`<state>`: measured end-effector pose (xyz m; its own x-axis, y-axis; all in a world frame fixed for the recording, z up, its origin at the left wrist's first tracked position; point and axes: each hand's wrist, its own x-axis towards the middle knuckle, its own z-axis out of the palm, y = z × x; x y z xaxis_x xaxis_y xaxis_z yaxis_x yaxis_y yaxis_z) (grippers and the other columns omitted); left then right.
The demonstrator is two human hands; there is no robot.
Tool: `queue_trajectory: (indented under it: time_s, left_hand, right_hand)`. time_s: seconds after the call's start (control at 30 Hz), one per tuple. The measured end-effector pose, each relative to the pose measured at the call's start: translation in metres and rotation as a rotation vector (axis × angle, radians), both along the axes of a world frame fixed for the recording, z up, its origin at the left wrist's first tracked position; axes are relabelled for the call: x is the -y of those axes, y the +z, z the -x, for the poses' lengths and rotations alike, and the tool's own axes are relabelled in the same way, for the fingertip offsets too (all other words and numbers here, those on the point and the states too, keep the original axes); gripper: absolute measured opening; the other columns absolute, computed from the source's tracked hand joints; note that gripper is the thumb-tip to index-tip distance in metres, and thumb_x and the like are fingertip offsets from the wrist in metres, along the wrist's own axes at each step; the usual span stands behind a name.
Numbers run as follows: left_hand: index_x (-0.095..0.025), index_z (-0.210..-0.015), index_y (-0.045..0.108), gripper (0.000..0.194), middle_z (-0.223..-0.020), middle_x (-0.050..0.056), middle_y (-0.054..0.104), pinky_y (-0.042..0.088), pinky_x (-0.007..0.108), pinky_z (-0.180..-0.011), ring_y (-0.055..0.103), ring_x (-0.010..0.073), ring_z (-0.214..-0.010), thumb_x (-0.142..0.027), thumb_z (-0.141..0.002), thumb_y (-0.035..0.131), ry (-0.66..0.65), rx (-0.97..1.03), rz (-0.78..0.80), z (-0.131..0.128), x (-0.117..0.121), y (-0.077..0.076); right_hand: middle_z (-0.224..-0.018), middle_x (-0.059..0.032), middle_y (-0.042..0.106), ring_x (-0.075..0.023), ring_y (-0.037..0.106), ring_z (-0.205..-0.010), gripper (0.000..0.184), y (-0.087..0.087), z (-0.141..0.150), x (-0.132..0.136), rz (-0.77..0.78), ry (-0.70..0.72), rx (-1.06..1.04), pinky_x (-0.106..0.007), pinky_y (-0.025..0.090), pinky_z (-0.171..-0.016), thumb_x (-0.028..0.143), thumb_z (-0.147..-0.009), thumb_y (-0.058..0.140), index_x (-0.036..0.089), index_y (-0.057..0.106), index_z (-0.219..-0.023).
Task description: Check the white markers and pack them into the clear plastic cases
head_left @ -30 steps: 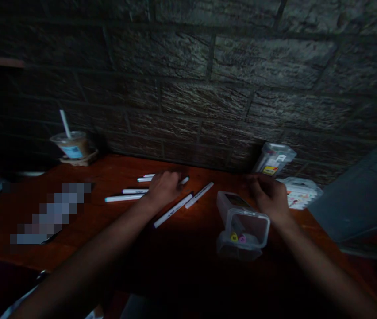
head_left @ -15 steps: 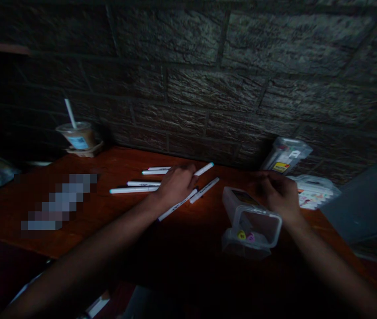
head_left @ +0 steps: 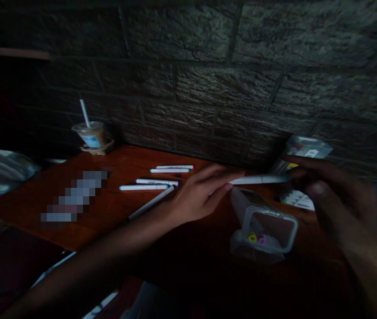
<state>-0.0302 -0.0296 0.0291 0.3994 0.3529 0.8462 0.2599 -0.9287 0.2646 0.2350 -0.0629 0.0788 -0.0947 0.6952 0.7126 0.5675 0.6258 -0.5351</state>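
Observation:
A white marker is pinched at one end between the thumb and fingers of my left hand; it points right, above the back end of the clear plastic case. My right hand is at the marker's far end, thumb and index finger apart, slightly blurred by motion. The clear case lies on its side, its mouth toward me, with a yellow-ended marker and a pink-ended marker inside. Several loose markers lie left of my left hand, which partly hides the area around its wrist.
On the wooden table, an iced drink cup with a straw sits in a cardboard holder at the back left. Another clear case stands by the stone-textured wall. A blurred-out item lies at left.
My left hand has lifted a marker from the group and carried it right. My right hand has come up toward the marker's end from beside the case. The view has shifted slightly.

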Motion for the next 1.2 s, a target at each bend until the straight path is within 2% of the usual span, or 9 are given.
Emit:
queue_trajectory:
  time_s: [0.07, 0.13, 0.23, 0.33, 0.47, 0.63, 0.77, 0.97, 1.2]
  left_hand:
    - [-0.019, -0.136, 0.066, 0.035, -0.116, 0.01, 0.075, 0.06, 0.032, -0.086, 0.072, 0.0183, -0.102, -0.013, -0.103, 0.06, -0.032, 0.007, 0.006, -0.002, 0.003, -0.001]
    - [-0.019, -0.131, 0.07, 0.032, -0.114, 0.009, 0.078, 0.061, 0.03, -0.083, 0.073, 0.0176, -0.096, -0.017, -0.1, 0.067, -0.04, 0.052, 0.039, -0.003, 0.004, -0.004]
    - [-0.021, -0.119, 0.077, 0.026, -0.107, 0.006, 0.081, 0.062, 0.029, -0.078, 0.075, 0.0177, -0.089, -0.023, -0.093, 0.078, 0.005, 0.162, 0.211, -0.003, 0.006, -0.005]
    - [-0.021, -0.108, 0.081, 0.02, -0.101, 0.006, 0.083, 0.061, 0.027, -0.072, 0.076, 0.0191, -0.085, -0.029, -0.09, 0.079, 0.051, 0.275, 0.417, -0.005, 0.007, -0.001]
    - [-0.018, -0.112, 0.078, 0.024, -0.08, 0.006, 0.08, 0.049, 0.021, -0.049, 0.066, 0.0133, -0.058, -0.033, -0.095, 0.071, -0.077, 0.427, 0.675, -0.007, 0.008, 0.004]
    - [-0.016, -0.113, 0.076, 0.026, -0.084, 0.008, 0.08, 0.05, 0.025, -0.052, 0.059, 0.0121, -0.056, -0.032, -0.095, 0.065, -0.252, 0.617, 0.844, -0.008, 0.003, 0.002]
    - [-0.017, -0.114, 0.076, 0.025, -0.084, 0.009, 0.08, 0.049, 0.025, -0.052, 0.058, 0.0121, -0.056, -0.031, -0.095, 0.065, -0.265, 0.631, 0.858, -0.007, 0.0, 0.0]
    - [-0.017, -0.106, 0.078, 0.023, -0.073, 0.003, 0.076, 0.043, 0.02, -0.044, 0.058, 0.0104, -0.051, -0.033, -0.09, 0.076, -0.073, 0.447, 0.765, -0.009, 0.002, 0.0]
    - [-0.02, -0.095, 0.08, 0.015, -0.091, 0.004, 0.081, 0.056, 0.024, -0.067, 0.073, 0.0165, -0.079, -0.024, -0.082, 0.084, 0.05, 0.359, 0.59, -0.01, 0.002, -0.002]
  right_hand:
    - [-0.09, -0.003, 0.078, -0.0192, 0.071, -0.072, 0.045, 0.004, 0.008, 0.009, -0.007, 0.051, 0.083, -0.029, 0.057, -0.061, 0.054, -0.088, 0.075, 0.03, 0.075, -0.126]
    - [-0.094, -0.0021, 0.081, -0.019, 0.073, -0.073, 0.036, 0.004, 0.016, 0.015, -0.005, 0.045, 0.118, -0.03, 0.06, -0.065, 0.045, -0.086, 0.08, 0.03, 0.078, -0.119]
    - [-0.084, -0.0015, 0.081, -0.0183, 0.072, -0.066, 0.014, 0.002, 0.021, 0.014, 0.062, 0.033, 0.008, -0.03, 0.059, -0.06, 0.039, -0.087, 0.081, 0.031, 0.082, -0.098]
    - [-0.077, -0.0023, 0.08, -0.0185, 0.07, -0.062, 0.015, 0.001, 0.018, 0.007, 0.208, 0.077, -0.164, -0.029, 0.055, -0.052, 0.04, -0.084, 0.083, 0.03, 0.082, -0.095]
    - [-0.079, -0.0034, 0.081, -0.0162, 0.066, -0.06, 0.017, -0.003, 0.011, -0.006, 0.413, 0.243, -0.362, -0.029, 0.053, -0.054, 0.036, -0.087, 0.079, 0.026, 0.081, -0.101]
    - [-0.079, -0.0063, 0.082, -0.0154, 0.062, -0.058, 0.021, -0.009, 0.008, -0.015, 0.553, 0.396, -0.572, -0.028, 0.05, -0.054, 0.031, -0.086, 0.071, 0.022, 0.082, -0.101]
    - [-0.077, -0.0055, 0.082, -0.0143, 0.061, -0.057, 0.02, -0.01, 0.009, -0.016, 0.562, 0.418, -0.6, -0.027, 0.049, -0.053, 0.031, -0.085, 0.072, 0.023, 0.082, -0.1]
    - [-0.077, -0.0024, 0.081, -0.0149, 0.067, -0.06, 0.02, -0.015, 0.011, -0.018, 0.456, 0.308, -0.437, -0.028, 0.055, -0.056, 0.034, -0.079, 0.087, 0.024, 0.082, -0.096]
    - [-0.078, -0.0009, 0.081, -0.0162, 0.072, -0.063, 0.02, -0.019, 0.014, -0.018, 0.366, 0.245, -0.352, -0.029, 0.059, -0.058, 0.03, -0.071, 0.093, 0.026, 0.081, -0.087]
